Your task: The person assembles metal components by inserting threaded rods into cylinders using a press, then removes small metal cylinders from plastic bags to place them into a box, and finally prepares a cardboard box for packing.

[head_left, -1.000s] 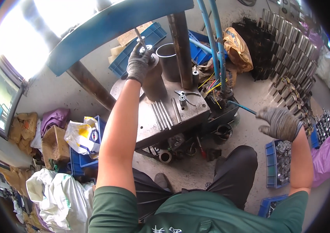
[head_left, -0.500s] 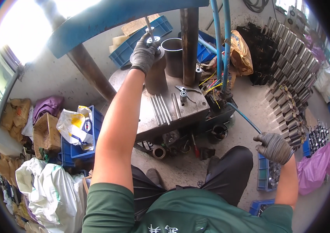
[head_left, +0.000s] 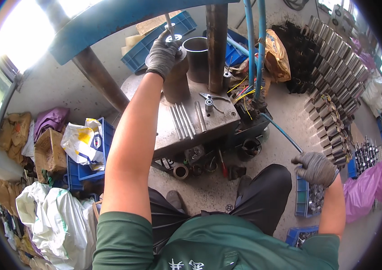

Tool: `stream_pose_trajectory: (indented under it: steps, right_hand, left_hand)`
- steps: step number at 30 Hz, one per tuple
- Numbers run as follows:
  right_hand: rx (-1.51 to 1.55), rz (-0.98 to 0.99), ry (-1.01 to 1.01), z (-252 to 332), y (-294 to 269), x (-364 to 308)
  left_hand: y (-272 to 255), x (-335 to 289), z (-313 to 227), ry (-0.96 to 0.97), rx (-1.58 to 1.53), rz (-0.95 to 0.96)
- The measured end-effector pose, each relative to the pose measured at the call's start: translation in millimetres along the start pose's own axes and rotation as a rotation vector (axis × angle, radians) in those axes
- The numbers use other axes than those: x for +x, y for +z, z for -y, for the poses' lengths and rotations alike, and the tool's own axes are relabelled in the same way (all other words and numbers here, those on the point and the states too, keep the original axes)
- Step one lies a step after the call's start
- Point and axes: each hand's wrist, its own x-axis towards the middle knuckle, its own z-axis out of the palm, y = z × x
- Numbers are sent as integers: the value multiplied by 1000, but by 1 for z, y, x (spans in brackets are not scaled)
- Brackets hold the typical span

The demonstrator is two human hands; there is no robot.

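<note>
Both gloved hands engaged: left at the round metal part, right on the lever.
We record the left hand (head_left: 162, 57) with its fingers curled round the side of the round metal part (head_left: 173, 38), grasping it; the part sits directly above an upright cylinder (head_left: 176, 85), which stands on the table (head_left: 223, 119) below those fingers, and a thin metal shaft (head_left: 168, 20) rises just above them. Right of the left fingers we see a wider open-topped cylinder (head_left: 196, 63); nearer the body from them lie the steel rods (head_left: 183, 121), side by side, with pliers (head_left: 212, 96) and a small bushing (head_left: 209, 106) further right. The right hand (head_left: 315, 169) has its fingers clenched around the end of the blue lever (head_left: 285, 133); below them we note a blue crate (head_left: 301, 198) of metal parts.
</note>
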Motion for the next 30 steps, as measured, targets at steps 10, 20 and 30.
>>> stream_pose_trajectory:
  steps: [10, 20, 30]
  right_hand:
    - [-157, 227, -20, 2, -1, 0]
    - [-111, 151, -29, -1, -3, -1]
    - [-156, -1104, -253, -9, -59, 76]
  left_hand:
    - [-1, 5, 3, 9, 15, -4]
    - [-5, 5, 5, 1, -40, 26]
    - [-3, -1, -4, -7, -19, 5]
